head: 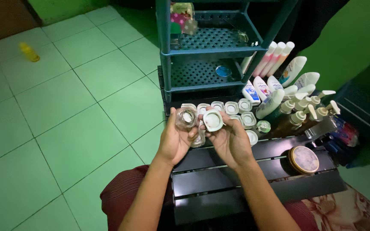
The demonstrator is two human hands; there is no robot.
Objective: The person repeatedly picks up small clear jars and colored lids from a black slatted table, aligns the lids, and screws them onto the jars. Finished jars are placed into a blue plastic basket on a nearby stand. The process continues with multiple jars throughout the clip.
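Two shelves of the teal rack (202, 51) fill the upper middle of the frame; below lies your black slatted tray (236, 179). At centre, your right hand (230, 139) grips a white cap (213, 120), your left hand (175, 139) a small clear jar (186, 117).

A dark slatted shelf panel (253, 179) lay flat beneath the held jar, carrying a row of small white-lidded jars (232, 108) just beyond the grip, pump bottles (298, 115) to its right (tightly crowded), and a round gold-rimmed tin (304, 159) nearer, rightward.
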